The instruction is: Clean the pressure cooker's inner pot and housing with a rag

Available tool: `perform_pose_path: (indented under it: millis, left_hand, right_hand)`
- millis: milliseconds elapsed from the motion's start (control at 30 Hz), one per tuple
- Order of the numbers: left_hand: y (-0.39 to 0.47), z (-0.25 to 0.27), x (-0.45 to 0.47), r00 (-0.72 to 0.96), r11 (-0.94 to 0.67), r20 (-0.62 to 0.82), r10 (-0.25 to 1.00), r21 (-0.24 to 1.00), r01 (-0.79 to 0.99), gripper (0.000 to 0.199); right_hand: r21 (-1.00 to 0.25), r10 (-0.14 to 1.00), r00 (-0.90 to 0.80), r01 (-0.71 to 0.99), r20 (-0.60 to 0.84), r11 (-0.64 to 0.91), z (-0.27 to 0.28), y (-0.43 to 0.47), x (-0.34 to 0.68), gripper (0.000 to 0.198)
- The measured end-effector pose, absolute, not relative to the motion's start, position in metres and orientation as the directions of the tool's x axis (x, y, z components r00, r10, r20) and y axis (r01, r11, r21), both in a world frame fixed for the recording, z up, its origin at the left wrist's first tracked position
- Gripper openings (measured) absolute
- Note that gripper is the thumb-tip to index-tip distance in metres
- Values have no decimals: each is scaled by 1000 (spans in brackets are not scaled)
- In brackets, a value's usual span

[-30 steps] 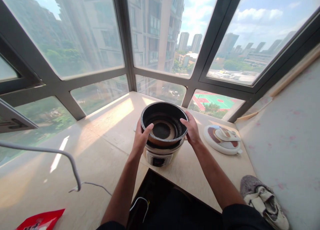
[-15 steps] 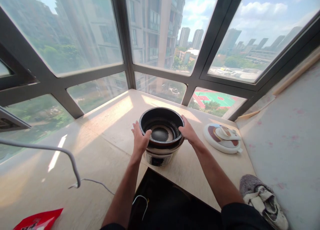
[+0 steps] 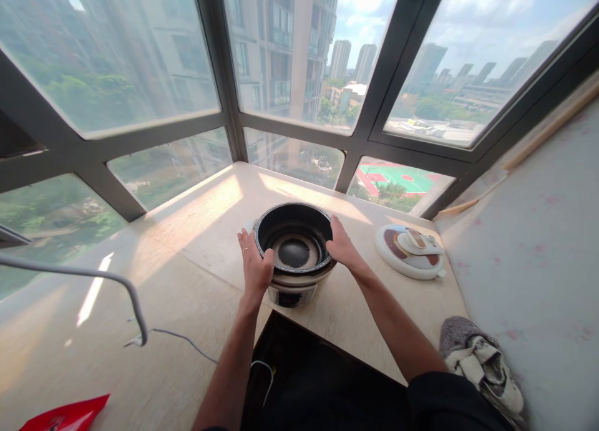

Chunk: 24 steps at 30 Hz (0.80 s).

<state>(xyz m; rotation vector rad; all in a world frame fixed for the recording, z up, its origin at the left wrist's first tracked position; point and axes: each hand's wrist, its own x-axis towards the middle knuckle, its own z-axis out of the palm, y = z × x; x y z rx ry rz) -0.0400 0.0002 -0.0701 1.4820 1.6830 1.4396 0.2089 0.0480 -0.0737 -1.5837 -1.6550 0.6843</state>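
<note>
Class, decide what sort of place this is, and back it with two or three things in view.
Probably a window corner of an upper-floor home: large windows meet behind a pale ledge, a sports court shows far below, and a cooker stands on the ledge.

I can read no lettering anywhere. Print on the red packet (image 3: 70, 413), lower left, is cut off; markings on the front panel (image 3: 289, 299) of my cooker (image 3: 305, 280), lower centre, are too small.
</note>
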Motion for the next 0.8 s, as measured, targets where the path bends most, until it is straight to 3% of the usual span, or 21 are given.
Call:
perform_pose_path:
  millis: [100, 267, 467, 533, 633, 700, 800]
  left_hand:
    - [1, -73, -41, -300, -159, 301, 905, 895, 417, 80]
    - [1, -78, -44, -279, -228, 380, 882, 862, 452, 63]
    - [-2, -83, -52, -254, -290, 437, 863, 840, 459, 58]
    - [-2, -84, -53, -250, -303, 451, 857, 833, 463, 57]
    - [-3, -84, -52, -257, -316, 465, 847, 829, 461, 57]
    - [-4, -83, -50, -273, -313, 462, 844, 837, 448, 56]
    - [-5, -80, -46, -317, -298, 445, 838, 858, 417, 55]
  right_hand:
    - [-815, 986, 19, 565, 164, 125, -72, 46, 208, 99]
    - [-854, 973, 79, 499, 215, 149, -64, 37, 204, 92]
    - [-950, 947, 126, 136, 297, 280, -68, -3, 222, 67]
    - [-950, 942, 139, 103, 306, 293, -74, -15, 243, 56]
    - [-936, 953, 175, 298, 245, 186, -84, -20, 292, 46]
    - [-836, 955, 257, 549, 150, -16, -90, -17, 331, 42]
    - [-719, 913, 392, 667, 115, -197, -98, -9, 391, 41]
